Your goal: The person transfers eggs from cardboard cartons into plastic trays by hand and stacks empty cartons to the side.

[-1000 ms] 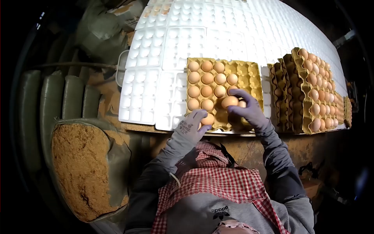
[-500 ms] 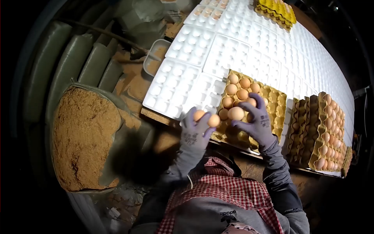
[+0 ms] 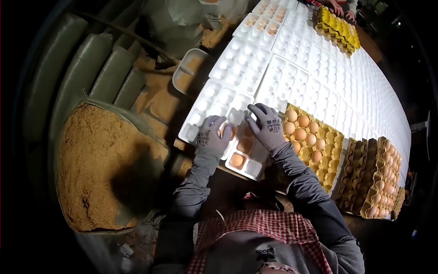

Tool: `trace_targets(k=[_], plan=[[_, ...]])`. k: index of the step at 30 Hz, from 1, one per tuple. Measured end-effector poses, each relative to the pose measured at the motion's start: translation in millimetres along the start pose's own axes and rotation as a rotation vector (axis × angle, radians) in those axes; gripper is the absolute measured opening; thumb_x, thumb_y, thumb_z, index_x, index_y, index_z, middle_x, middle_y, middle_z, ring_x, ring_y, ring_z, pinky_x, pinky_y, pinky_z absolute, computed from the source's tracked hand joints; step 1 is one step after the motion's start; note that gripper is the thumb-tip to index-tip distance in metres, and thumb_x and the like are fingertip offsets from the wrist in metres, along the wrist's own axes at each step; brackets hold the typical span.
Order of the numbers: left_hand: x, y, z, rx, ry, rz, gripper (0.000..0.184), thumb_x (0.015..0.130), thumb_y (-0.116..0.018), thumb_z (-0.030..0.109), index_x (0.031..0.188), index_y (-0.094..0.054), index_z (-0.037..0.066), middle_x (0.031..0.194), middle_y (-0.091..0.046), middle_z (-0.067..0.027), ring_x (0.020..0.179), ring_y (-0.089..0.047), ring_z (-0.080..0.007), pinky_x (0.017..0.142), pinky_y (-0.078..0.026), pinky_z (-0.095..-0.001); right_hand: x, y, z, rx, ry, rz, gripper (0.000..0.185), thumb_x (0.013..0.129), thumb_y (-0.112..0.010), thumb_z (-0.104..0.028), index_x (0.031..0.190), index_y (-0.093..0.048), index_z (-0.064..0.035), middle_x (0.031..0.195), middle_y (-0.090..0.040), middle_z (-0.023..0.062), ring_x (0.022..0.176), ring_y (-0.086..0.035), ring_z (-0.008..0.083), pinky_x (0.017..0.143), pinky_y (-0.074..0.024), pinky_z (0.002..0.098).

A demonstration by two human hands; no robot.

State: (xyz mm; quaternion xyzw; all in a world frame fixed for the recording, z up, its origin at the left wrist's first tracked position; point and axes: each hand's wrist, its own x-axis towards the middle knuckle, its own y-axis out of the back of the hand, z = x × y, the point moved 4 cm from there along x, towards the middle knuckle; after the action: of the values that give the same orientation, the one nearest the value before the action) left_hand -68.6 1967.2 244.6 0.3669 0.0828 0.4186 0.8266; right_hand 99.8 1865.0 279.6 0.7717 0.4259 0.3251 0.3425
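Near the frame's centre, an egg [image 3: 233, 133] lies between the left hand [image 3: 212, 136] and right hand [image 3: 268, 128], nearer the left; fingers curl, grips unclear.

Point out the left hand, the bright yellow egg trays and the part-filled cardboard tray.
Left hand [image 3: 211, 136]: head view, back of the glove.
Bright yellow egg trays [image 3: 336, 40]: head view, side of the stack.
Part-filled cardboard tray [image 3: 330, 157]: head view, empty cups.

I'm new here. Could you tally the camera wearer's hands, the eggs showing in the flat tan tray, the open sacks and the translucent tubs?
Hands (left, right): 2
Visible eggs in the tan tray: 9
Open sack: 1
Translucent tub: 1
Total: 13
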Motion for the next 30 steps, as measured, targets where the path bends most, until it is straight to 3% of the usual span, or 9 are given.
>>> trace_targets(k=[4,9,13,17,19,23,24,27,30], plan=[[35.4,-36.7,19.6,-0.123,-0.186,-0.11,0.037,0.101,-0.047,0.016,0.135,-0.053,0.0,0.144,-0.045,-0.019,0.137,-0.039,-0.0361,0.112,-0.034,-0.0418,-16.0,-10.9,-1.7,-0.361,-0.002,0.02,0.044,0.096,-0.05,-0.028,0.138,-0.048,-0.0148,0.14,-0.049,0.0172,0.137,-0.036,0.0376,0.115,-0.0211,0.0562],[1.3,-44.0,66.2,-0.3,-0.262,-0.418,0.052,0.098,-0.053,0.032,0.142,-0.048,0.004,0.143,-0.048,-0.0191,0.129,-0.048,-0.0342,0.113,-0.03,-0.0477,-89.1,99.8,-17.4,0.09,-0.192,0.183,0.032,0.084,-0.061,-0.003,0.116,-0.062,-0.0037,0.118,-0.063,0.0156,0.106,-0.061,0.0352,0.088,-0.0504,0.0402],[-34.4,-61.4,138.6,0.117,-0.653,-0.446,0.055,0.088,-0.065,0.022,0.138,-0.051,0.005,0.137,-0.047,-0.0165,0.111,-0.052,-0.0308,0.096,-0.043,-0.0399,-108.4,91.0,17.2,-0.31,-0.264,-0.167,0.048,0.079,-0.063,-0.004,0.127,-0.057,-0.008,0.12,-0.058,0.0134,0.107,-0.058,0.0336,0.09,-0.0486,0.0408],[-57.6,-84.7,127.4,0.306,-0.763,-0.428,0.041,0.082,-0.066,0.014,0.122,-0.059,0.011,0.137,-0.047,-0.0133,0.11,-0.052,-0.0295,0.095,-0.044,-0.0401,-130.4,114.1,72.5,0.53,-0.495,0.197,0.043,0.078,-0.072,-0.013,0.118,-0.059,-0.009,0.106,-0.061,0.0082,0.104,-0.06,0.0226,0.085,-0.0507,0.0346],[-58.9,-81.1,115.6,-0.021,-0.635,-0.49,0.036,0.08,-0.067,0.011,0.115,-0.06,0.011,0.131,-0.051,-0.0133,0.107,-0.054,-0.031,0.095,-0.044,-0.041,-137.1,137.2,78.3,1.086,-0.694,0.446,0.031,0.08,-0.069,-0.012,0.11,-0.063,-0.0066,0.1,-0.062,0.008,0.1,-0.06,0.0199,0.086,-0.05,0.0328],[-40.1,-74.9,104.4,-1.14,0.344,-0.438,0.034,0.08,-0.063,-0.001,0.113,-0.058,0.007,0.122,-0.054,-0.0127,0.113,-0.053,-0.0228,0.094,-0.051,-0.0373,-92.4,112.0,64.2,-0.236,-0.27,0.05,0.029,0.082,-0.067,-0.015,0.111,-0.063,-0.0112,0.114,-0.06,0.008,0.098,-0.06,0.03,0.083,-0.0517,0.0373],[-23.5,-77.1,101.9,-1.195,0.149,-0.402,0.034,0.084,-0.057,0.002,0.117,-0.055,0.005,0.123,-0.051,-0.0144,0.117,-0.052,-0.0215,0.093,-0.053,-0.0357,-86.8,99.6,68.3,-0.293,-0.284,-0.024,0.031,0.081,-0.069,-0.016,0.111,-0.064,-0.0107,0.111,-0.061,0.0081,0.097,-0.061,0.031,0.082,-0.0523,0.0372],[-8.1,-69.4,152.5,0.069,-0.547,-0.568,0.045,0.086,-0.064,0.022,0.125,-0.05,0.005,0.131,-0.05,-0.0159,0.116,-0.053,-0.0288,0.097,-0.049,-0.0393,-92.0,116.9,89.5,0.165,-0.395,-0.049,0.046,0.082,-0.07,-0.02,0.127,-0.06,-0.0124,0.107,-0.066,0.0085,0.097,-0.065,0.0275,0.083,-0.0537,0.0338],[-7.1,-76.7,155.2,0.229,-0.688,-0.614,0.045,0.086,-0.068,0.019,0.126,-0.052,0.006,0.127,-0.052,-0.0134,0.111,-0.056,-0.0301,0.09,-0.05,-0.039,-133.5,153.6,99.9,1.051,-0.648,0.357,0.044,0.083,-0.073,-0.019,0.125,-0.065,-0.0095,0.123,-0.062,0.0102,0.113,-0.06,0.0203,0.098,-0.0483,0.0339]])
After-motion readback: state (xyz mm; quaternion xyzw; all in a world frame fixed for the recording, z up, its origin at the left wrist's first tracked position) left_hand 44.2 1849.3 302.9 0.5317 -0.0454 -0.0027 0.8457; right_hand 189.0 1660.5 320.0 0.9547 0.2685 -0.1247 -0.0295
